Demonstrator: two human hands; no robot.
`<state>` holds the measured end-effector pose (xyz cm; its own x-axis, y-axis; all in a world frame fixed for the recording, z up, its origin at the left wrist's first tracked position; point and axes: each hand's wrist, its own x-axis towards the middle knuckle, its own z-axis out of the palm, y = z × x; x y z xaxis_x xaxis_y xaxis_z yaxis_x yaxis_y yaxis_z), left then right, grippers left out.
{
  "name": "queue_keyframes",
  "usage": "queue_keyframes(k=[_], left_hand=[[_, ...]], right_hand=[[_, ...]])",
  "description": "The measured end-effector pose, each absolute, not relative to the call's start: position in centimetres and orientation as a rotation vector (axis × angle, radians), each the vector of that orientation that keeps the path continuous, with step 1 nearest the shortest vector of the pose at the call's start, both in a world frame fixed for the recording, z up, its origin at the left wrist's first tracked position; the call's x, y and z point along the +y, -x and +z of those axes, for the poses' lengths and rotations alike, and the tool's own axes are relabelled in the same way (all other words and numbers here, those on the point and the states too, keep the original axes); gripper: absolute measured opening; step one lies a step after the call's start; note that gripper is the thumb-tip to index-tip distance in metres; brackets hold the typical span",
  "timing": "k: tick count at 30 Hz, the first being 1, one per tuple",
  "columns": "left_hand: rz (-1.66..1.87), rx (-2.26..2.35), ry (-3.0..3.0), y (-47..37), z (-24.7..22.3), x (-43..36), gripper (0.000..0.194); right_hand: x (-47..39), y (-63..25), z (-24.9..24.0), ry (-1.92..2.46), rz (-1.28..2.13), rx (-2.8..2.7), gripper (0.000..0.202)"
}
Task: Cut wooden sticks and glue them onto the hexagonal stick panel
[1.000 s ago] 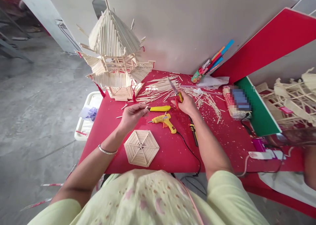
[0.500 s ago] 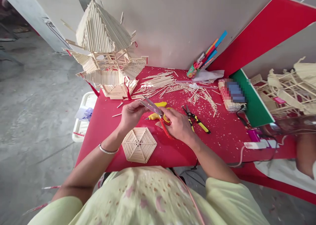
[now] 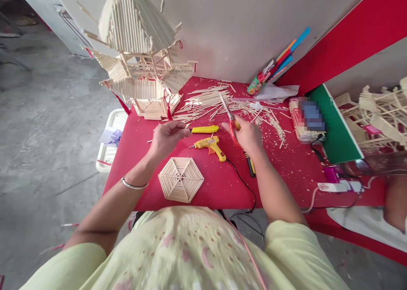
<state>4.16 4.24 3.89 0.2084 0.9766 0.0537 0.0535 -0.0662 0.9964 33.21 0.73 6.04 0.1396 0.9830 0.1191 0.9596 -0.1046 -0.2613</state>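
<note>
My left hand [image 3: 168, 140] is closed in a pinch over the table's left part, its thumb and fingertips together. Whatever lies between them is too small to make out; a tiny pale bit shows by the fingertips. To the right, my right hand [image 3: 247, 134] grips red-handled scissors [image 3: 226, 107], whose blades point up and left, away from my left hand. Between the hands lie a yellow utility knife [image 3: 205, 129] and a yellow hot glue gun [image 3: 211, 146]. Nearer my body rests a flat hexagonal panel of thin wooden sticks [image 3: 181, 179].
A stick-built pagoda model [image 3: 136, 57] with red tassels stands at the back left. Loose sticks [image 3: 206, 99] and crumbs litter the red table [image 3: 127, 154]. Black-yellow pliers [image 3: 250, 165] lie partly under my right forearm. A pen holder [image 3: 256, 85], stick packs [image 3: 300, 131] and a power strip [image 3: 333, 187] are rightward.
The scissors, in my right hand, have moved right and away from my left hand, and their blades have come together. The glue gun and knife between the hands are now uncovered.
</note>
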Motion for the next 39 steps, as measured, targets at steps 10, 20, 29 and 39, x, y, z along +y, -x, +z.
queue_keyframes(k=[10,20,29,39], left_hand=[[0.505,1.065,-1.692,0.9,2.6,5.5,0.033],[0.533,0.984,-1.278,0.9,1.8,4.5,0.034],[0.537,1.04,-1.315,1.5,1.2,4.9,0.029],[0.49,1.133,-1.183,1.7,0.7,5.3,0.029]], right_hand=[[3.4,-34.8,2.5,2.197,-0.033,-1.896,0.049],[-5.4,-28.1,0.3,2.202,0.269,-1.955,0.055],[-5.2,-27.8,0.9,2.086,0.473,-1.602,0.036],[-5.3,-24.3,0.7,1.97,0.383,-1.852,0.062]])
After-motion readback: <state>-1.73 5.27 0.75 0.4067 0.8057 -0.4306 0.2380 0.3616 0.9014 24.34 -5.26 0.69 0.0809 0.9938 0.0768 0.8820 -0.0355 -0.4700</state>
